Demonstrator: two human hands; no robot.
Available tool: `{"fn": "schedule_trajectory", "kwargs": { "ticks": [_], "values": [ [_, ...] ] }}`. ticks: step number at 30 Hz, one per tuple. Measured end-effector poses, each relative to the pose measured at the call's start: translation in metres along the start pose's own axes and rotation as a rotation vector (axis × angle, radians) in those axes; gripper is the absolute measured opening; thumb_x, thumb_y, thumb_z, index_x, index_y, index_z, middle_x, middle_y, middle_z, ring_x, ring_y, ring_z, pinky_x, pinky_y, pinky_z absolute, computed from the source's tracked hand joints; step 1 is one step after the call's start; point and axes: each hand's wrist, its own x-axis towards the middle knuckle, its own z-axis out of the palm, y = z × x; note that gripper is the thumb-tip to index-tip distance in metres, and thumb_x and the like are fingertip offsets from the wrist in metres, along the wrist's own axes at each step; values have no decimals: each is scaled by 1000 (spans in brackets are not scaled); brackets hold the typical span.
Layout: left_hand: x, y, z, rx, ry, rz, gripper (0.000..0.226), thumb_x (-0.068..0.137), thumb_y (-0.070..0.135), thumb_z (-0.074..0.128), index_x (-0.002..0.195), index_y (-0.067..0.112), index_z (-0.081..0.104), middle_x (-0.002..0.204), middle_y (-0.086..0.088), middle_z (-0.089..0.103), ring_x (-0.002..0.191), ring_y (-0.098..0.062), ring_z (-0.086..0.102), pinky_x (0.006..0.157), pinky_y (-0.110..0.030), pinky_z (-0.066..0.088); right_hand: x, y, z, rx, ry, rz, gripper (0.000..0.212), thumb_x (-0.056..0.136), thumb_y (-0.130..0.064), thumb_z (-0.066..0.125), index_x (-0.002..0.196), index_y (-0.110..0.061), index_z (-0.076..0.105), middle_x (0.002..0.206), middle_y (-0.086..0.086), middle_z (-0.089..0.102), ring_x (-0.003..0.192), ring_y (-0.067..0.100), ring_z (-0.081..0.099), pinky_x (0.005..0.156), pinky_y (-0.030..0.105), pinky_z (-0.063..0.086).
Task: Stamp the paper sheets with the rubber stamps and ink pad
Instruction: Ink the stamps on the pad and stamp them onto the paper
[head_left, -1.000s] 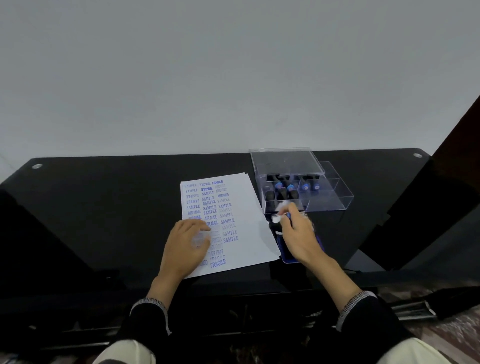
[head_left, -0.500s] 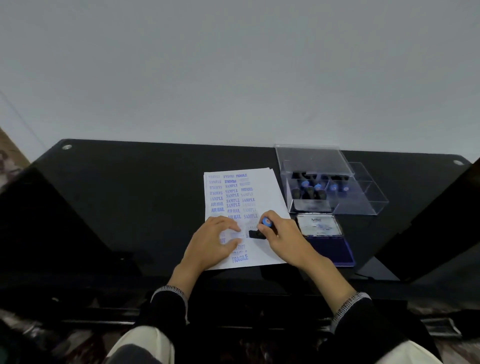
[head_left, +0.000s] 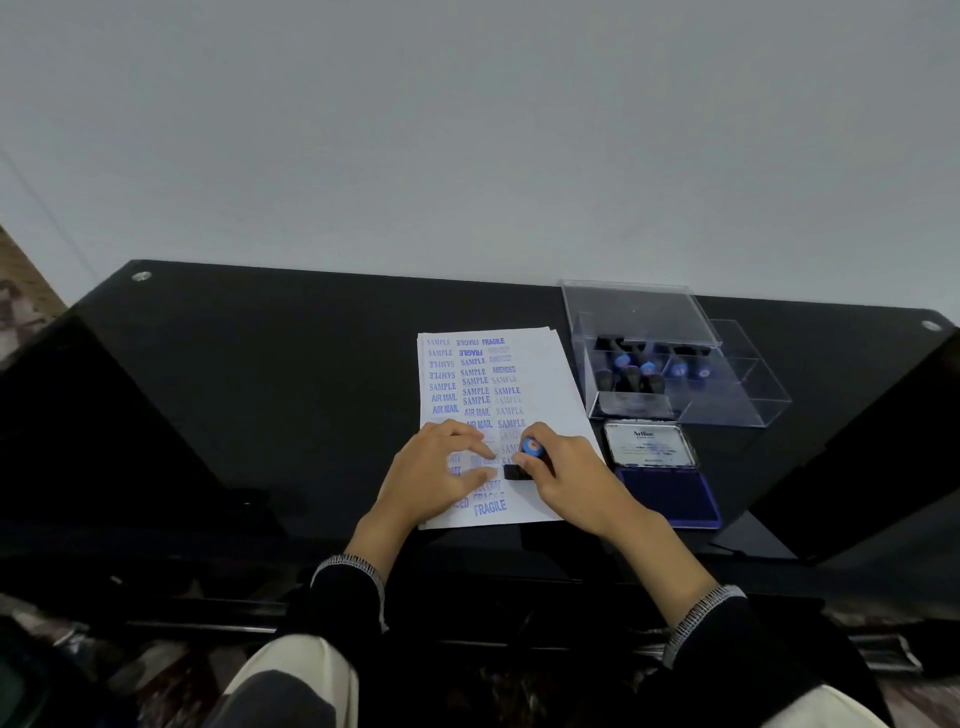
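We press our left hand (head_left: 441, 467) flat on the paper sheets (head_left: 540, 374), fingers spread and holding nothing, steadying the stack. Our right hand (head_left: 566, 473) grips a rubber stamp (head_left: 524, 460) by its blue-capped handle, the black base down on the sheet's lower part. Right of the paper lies the open ink pad (head_left: 667, 491); beyond it stands the clear case (head_left: 727, 405) with more stamps. The top sheet already carries three columns of blue prints, so we judge it nearly filled; the sheets beneath appear to remain.
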Motion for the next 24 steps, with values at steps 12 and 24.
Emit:
{"fn": "schedule_trajectory", "kwargs": {
  "ticks": [12,24],
  "values": [
    [-1,4,-1,14,10,1,19,81,50,71,98,41,69,121,22,57,113,1,47,96,-26,38,2,-2,2,-67,-13,0,10,98,-34,48,95,-26,41,71,-8,50,59,16,47,57,30,38],
    [-4,-1,6,4,232,4,10,88,32,68,97,28,71,105,19,62,105,2,51,108,-28,33,-2,-9,4,-72,-3,-21,12,99,-28,47,94,-21,39,73,-1,51,60,16,45,56,29,36]
  ]
}}
